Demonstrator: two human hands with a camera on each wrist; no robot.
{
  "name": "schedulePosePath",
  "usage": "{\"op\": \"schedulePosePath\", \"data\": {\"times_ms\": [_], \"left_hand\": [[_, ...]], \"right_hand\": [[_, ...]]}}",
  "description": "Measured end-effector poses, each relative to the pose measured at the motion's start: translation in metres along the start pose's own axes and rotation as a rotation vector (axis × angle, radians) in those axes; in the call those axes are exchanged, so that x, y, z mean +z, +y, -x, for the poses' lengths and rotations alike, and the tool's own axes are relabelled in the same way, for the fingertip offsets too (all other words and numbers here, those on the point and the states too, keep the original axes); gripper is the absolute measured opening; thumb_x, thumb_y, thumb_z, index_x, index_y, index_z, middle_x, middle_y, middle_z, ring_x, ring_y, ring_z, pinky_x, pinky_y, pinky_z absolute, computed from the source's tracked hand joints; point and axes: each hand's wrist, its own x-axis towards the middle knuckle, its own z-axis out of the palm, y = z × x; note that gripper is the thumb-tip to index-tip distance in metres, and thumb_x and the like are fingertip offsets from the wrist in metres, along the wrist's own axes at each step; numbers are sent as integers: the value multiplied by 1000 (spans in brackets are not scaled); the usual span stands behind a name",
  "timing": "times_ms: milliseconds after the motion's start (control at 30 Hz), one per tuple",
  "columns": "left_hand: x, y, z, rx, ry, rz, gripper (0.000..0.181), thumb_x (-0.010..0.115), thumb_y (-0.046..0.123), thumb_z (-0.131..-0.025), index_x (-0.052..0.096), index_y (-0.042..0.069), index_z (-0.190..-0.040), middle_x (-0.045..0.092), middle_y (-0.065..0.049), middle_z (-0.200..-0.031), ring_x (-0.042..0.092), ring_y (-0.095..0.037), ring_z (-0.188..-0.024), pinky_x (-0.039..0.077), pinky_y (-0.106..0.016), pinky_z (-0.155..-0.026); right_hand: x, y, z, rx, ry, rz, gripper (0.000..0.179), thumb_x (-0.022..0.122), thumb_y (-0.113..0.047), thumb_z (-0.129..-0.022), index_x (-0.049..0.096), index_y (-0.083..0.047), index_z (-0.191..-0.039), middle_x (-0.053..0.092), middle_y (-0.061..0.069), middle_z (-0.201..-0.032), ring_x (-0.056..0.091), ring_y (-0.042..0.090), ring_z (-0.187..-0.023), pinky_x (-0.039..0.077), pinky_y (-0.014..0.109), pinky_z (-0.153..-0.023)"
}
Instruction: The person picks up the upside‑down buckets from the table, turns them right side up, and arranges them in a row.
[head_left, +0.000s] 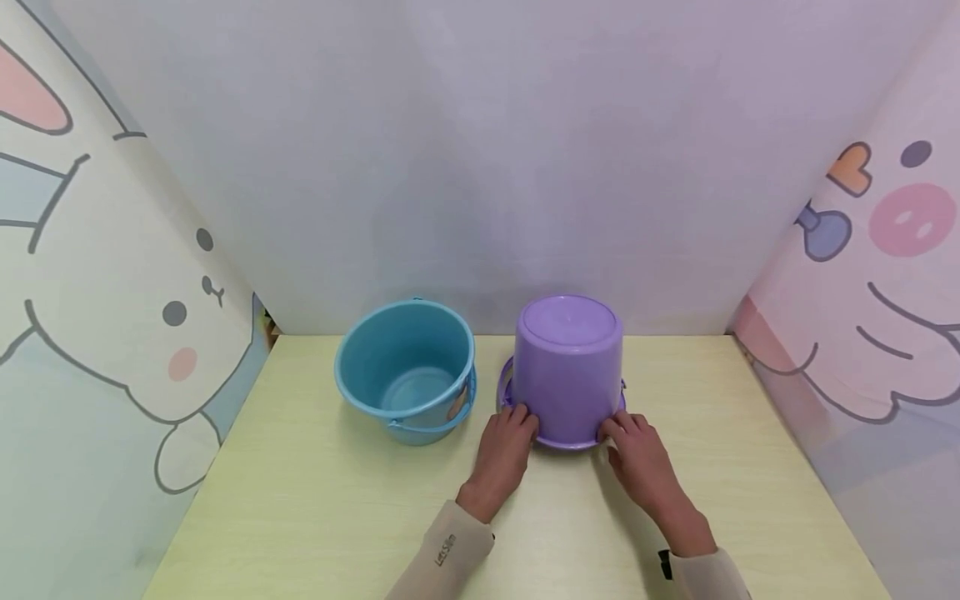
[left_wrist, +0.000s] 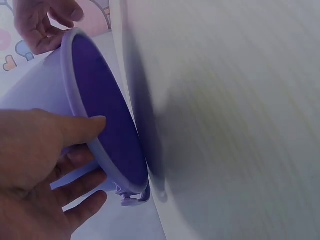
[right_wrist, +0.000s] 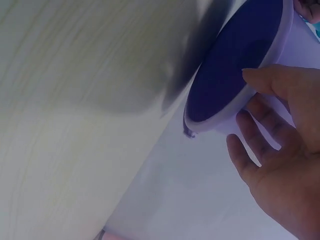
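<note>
A purple bucket (head_left: 568, 375) is upside down with its base facing up. Its near rim is raised off the table, and the dark inside shows in both wrist views. My left hand (head_left: 504, 454) pinches the rim at the near left, thumb (left_wrist: 85, 129) over the edge and fingers on the outer wall. At the near right, my right hand (head_left: 643, 458) holds the same rim in a like way, its thumb (right_wrist: 265, 79) on the lip. To the left, a blue bucket (head_left: 405, 367) stands upright but leans slightly, its handle hanging down toward the right.
The pale wooden table (head_left: 315, 517) reaches back to a plain light wall (head_left: 480, 167). Side panels with a cartoon rabbit (head_left: 112, 275) and a cartoon pig (head_left: 885, 333) flank it. The blue bucket is close beside my left hand.
</note>
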Motion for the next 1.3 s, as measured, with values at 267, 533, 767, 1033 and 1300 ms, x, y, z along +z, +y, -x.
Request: {"op": "schedulePosePath", "data": {"times_ms": [267,533,767,1033,1300], "left_hand": [[-7,-2,-1,-7,64,70,23,82,8,-91,61,18,-90,52,2,-94,51,-18,-87,48,-31,-75],[-13,-2,-1,-8,76,122,23,79,3,-92,59,15,-88,50,1,-91,48,-17,-85,49,-29,-76],[-19,-2,0,-3,119,169,25,77,-2,-90,59,15,-88,50,1,-90,48,-18,-85,50,-30,-75],[-28,-2,-1,-17,113,218,23,76,-3,-92,60,14,-90,51,1,-91,50,-18,-87,51,-27,-76],[-39,-2,0,-14,150,283,26,78,-5,-90,61,14,-90,53,1,-91,51,-17,-87,51,-26,-73]], "right_hand": [[-7,-2,-7,-67,115,-14,43,85,19,-65,62,-10,-87,60,5,-94,57,33,-88,49,48,-73],[-19,-5,-9,-85,117,-77,46,86,22,-67,63,-10,-90,60,2,-98,55,26,-89,51,44,-73],[-24,-3,-9,-107,116,-115,45,84,22,-69,64,-10,-92,61,0,-99,55,22,-90,52,40,-72],[-32,-2,-13,-155,149,-144,46,84,22,-68,65,-11,-93,63,-3,-98,54,18,-89,48,27,-72],[-38,-3,-19,-176,177,-155,46,84,22,-68,66,-10,-95,64,-2,-99,56,18,-89,49,28,-73]]}}
